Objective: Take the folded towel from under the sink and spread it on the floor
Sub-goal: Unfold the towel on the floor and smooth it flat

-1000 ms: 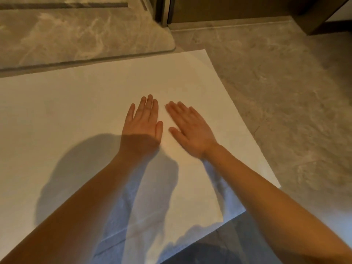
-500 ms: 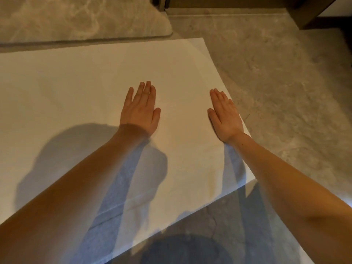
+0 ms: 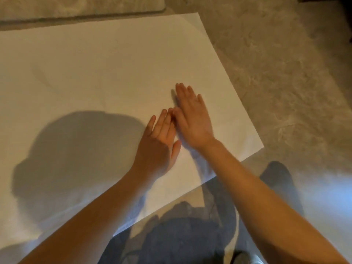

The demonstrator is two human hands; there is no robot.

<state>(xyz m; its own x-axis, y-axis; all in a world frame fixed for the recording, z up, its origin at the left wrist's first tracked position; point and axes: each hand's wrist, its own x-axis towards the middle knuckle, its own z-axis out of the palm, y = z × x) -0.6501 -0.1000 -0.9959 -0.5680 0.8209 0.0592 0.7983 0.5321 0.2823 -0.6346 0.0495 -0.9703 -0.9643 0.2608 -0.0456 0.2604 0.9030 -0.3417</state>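
A grey marbled floor (image 3: 276,63) runs bare along the right of the scene and across the far right corner, leaving wide room beyond the cloth on that side. At the far left, a raised stone ledge (image 3: 76,6) of the same marbling lies just beyond the cloth's far edge. A white towel (image 3: 95,63) lies opened out flat on the floor, filling the left and middle of the scene and running off the left border; its far right corner sits near the ledge's end, its right edge slants toward the near right, and its near edge cuts back diagonally to the near left. The surface looks smooth, with only faint creases and a shallow curved mark at the far left.

Two bare forearms reach in from the near side. The left hand (image 3: 159,143) lies palm down on the towel, fingers straight and close together, thumb out to the right. The right hand (image 3: 192,119) is flat too, fingers extended and nearly together, pointing far and left; its thumb side overlaps the left hand's fingertips, and motion blur keeps the exact contact unclear. A broad shadow (image 3: 76,159) of the person falls across the towel's near left part.
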